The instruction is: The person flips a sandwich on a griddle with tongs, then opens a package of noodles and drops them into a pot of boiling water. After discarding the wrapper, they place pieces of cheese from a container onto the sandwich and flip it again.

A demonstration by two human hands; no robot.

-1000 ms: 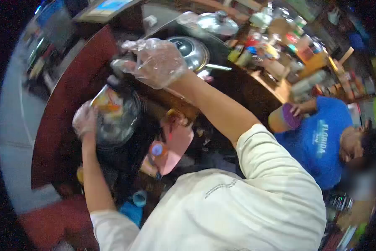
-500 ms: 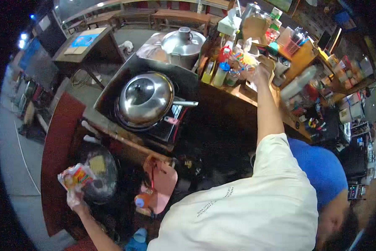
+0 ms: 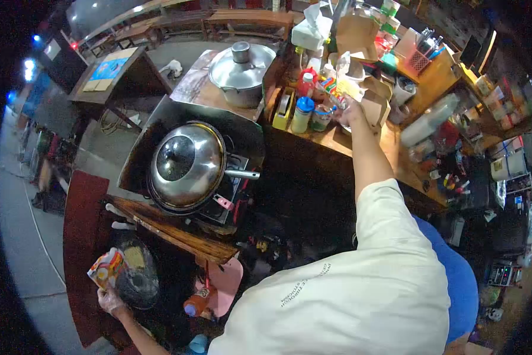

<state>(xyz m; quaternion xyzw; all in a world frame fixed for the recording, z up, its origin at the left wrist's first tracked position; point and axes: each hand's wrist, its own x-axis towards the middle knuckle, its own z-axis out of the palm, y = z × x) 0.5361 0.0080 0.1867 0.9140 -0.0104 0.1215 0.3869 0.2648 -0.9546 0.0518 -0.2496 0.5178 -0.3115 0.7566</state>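
My left hand (image 3: 109, 300), in a clear plastic glove, grips a colourful snack packet (image 3: 105, 268) low at the left, beside a dark round bowl (image 3: 137, 278). My right hand (image 3: 350, 110) reaches far forward over the wooden counter (image 3: 349, 142) and closes on a thin item among the bottles and small boxes; what it holds is too small to name. A lidded steel wok (image 3: 180, 165) sits on the stove between both arms.
A steel pot with lid (image 3: 240, 71) stands behind the wok. Sauce bottles (image 3: 301, 112), cardboard boxes (image 3: 375, 103) and a tissue box (image 3: 310, 29) crowd the counter. A person in a blue shirt (image 3: 455, 284) is close at my right. A pink dustpan (image 3: 225, 284) hangs below.
My right hand has drawn back a little from the far boxes toward the bottles. My left hand with the packet has stayed beside the bowl. The view has tilted slightly.
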